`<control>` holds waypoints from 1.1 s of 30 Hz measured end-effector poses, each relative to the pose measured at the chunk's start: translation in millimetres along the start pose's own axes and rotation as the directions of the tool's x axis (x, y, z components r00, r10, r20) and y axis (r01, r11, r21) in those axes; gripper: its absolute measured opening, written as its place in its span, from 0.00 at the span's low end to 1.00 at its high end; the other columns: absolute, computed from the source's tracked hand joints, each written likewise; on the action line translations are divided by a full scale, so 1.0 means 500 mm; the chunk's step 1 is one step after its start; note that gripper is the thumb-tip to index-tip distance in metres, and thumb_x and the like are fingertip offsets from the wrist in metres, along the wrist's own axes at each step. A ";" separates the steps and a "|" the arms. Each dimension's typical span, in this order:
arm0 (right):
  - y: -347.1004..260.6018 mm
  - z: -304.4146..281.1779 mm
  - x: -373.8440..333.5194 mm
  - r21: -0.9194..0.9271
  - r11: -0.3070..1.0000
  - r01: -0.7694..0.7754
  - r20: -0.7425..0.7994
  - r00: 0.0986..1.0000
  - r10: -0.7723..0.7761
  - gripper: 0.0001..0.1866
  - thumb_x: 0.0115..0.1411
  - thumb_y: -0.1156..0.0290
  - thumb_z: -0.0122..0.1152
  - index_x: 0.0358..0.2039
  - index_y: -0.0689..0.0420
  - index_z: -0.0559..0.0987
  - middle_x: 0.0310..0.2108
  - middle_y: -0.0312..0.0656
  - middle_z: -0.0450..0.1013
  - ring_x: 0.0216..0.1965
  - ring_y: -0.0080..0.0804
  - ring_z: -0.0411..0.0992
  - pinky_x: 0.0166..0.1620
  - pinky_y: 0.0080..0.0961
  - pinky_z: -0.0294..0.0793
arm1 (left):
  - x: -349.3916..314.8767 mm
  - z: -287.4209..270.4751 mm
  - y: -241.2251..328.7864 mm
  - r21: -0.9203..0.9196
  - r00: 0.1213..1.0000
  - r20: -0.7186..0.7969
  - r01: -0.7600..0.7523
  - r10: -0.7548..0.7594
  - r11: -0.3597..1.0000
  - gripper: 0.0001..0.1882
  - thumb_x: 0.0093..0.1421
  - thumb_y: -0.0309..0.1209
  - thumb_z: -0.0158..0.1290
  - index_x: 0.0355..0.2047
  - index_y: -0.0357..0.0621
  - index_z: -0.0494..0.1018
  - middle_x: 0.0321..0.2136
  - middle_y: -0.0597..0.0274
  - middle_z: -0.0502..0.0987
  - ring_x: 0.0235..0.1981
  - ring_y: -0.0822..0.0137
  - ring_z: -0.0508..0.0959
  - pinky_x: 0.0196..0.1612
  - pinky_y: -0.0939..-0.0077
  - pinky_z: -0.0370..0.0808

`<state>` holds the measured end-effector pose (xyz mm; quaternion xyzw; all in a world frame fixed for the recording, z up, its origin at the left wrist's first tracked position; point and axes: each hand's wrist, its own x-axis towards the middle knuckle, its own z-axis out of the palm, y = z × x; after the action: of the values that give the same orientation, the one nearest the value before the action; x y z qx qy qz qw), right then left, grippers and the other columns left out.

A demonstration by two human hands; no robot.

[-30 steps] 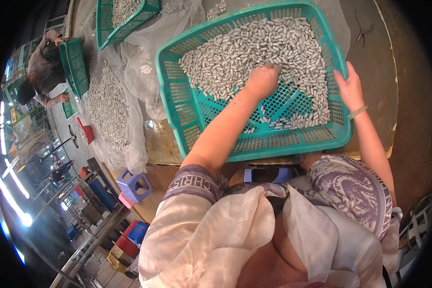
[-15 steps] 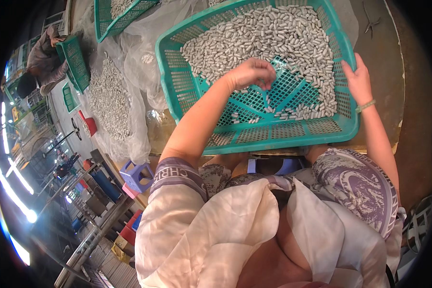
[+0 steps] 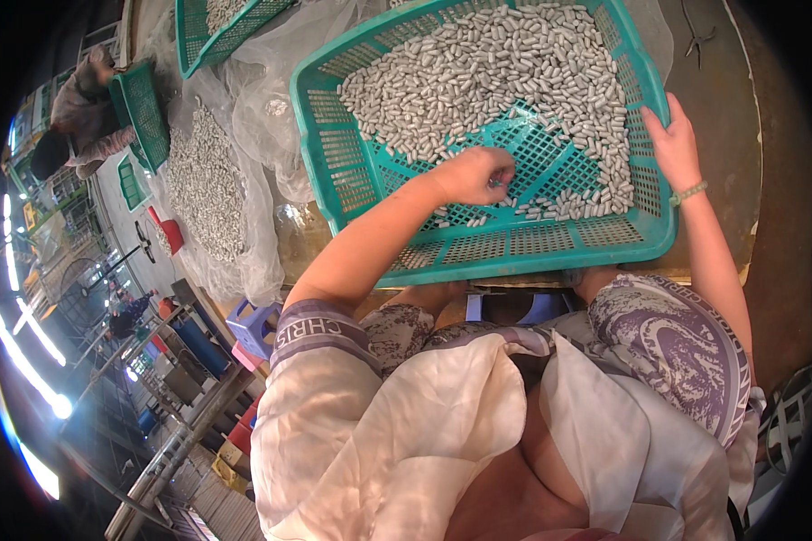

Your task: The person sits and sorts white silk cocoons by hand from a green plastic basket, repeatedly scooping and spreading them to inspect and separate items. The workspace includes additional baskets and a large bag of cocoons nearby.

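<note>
A green plastic basket (image 3: 478, 271) with mesh walls lies before me, tilted in the view. Small silvery-grey oblong pieces (image 3: 487, 68) are heaped across its far and right parts, and a few lie scattered near the front wall. Bare mesh shows in the middle. Over that patch is my left hand (image 3: 480, 176), its fingers curled in and pressed together; whatever they hold, if anything, is too small to make out. My right hand (image 3: 677, 149) grips the basket's right rim, thumb on the inner side, with a thin band round the wrist.
Another heap of grey pieces (image 3: 206, 185) lies on clear plastic sheeting (image 3: 266, 261) at left, beside a red scoop (image 3: 170, 232). A second green basket (image 3: 230, 41) stands at the back. At far left a person (image 3: 81, 117) holds a green basket. Pliers (image 3: 697, 43) lie back right.
My left hand has moved toward me over the mesh, and its fingers have curled tighter. My right hand stays on the rim. The other person's basket has shifted slightly.
</note>
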<state>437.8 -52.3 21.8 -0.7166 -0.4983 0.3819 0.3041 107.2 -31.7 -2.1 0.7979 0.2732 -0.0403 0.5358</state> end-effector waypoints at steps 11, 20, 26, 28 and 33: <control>0.006 0.003 0.001 -0.004 1.000 -0.009 -0.019 1.000 0.009 0.18 0.57 0.64 0.54 0.43 0.65 0.70 0.31 0.49 0.74 0.31 0.36 0.73 0.37 0.29 0.70 | 0.009 0.063 0.030 0.249 0.999 -0.005 -0.045 0.048 0.967 0.13 0.41 0.23 0.56 0.31 0.40 0.70 0.26 0.56 0.73 0.29 0.56 0.75 0.32 0.67 0.73; 0.000 -0.004 0.000 0.014 1.000 -0.011 -0.002 1.000 0.011 0.17 0.57 0.64 0.54 0.42 0.64 0.70 0.31 0.48 0.75 0.31 0.37 0.73 0.37 0.29 0.70 | 0.027 0.060 0.049 0.026 0.999 -0.029 -0.037 0.037 0.999 0.08 0.44 0.24 0.57 0.27 0.40 0.71 0.27 0.55 0.73 0.31 0.57 0.76 0.34 0.67 0.73; 0.010 0.002 0.004 0.001 1.000 -0.017 0.004 1.000 0.017 0.21 0.57 0.63 0.55 0.44 0.66 0.69 0.31 0.50 0.75 0.32 0.39 0.74 0.38 0.30 0.70 | 0.036 0.086 0.044 0.208 0.996 -0.054 -0.058 0.070 0.976 0.06 0.47 0.25 0.56 0.26 0.40 0.72 0.26 0.57 0.72 0.30 0.58 0.76 0.35 0.67 0.74; 0.013 0.002 0.003 -0.009 1.000 -0.018 -0.008 1.000 0.018 0.22 0.56 0.63 0.55 0.45 0.66 0.69 0.32 0.50 0.75 0.33 0.39 0.74 0.38 0.30 0.70 | 0.034 0.075 0.045 0.040 0.998 -0.063 -0.018 0.021 0.999 0.06 0.47 0.25 0.55 0.27 0.40 0.72 0.26 0.57 0.73 0.29 0.59 0.76 0.34 0.68 0.74; 0.016 -0.002 0.003 -0.025 0.999 -0.029 -0.004 1.000 0.028 0.23 0.56 0.62 0.55 0.46 0.66 0.68 0.31 0.50 0.74 0.33 0.38 0.74 0.38 0.30 0.70 | 0.030 0.042 0.047 -0.169 0.997 -0.018 0.077 -0.081 0.983 0.06 0.48 0.25 0.53 0.28 0.40 0.72 0.25 0.58 0.74 0.25 0.62 0.76 0.30 0.70 0.73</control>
<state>442.6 -53.5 15.4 -0.7281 -0.4922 0.3784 0.2905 136.0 -50.4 3.1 0.7386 0.3139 -0.0284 0.5959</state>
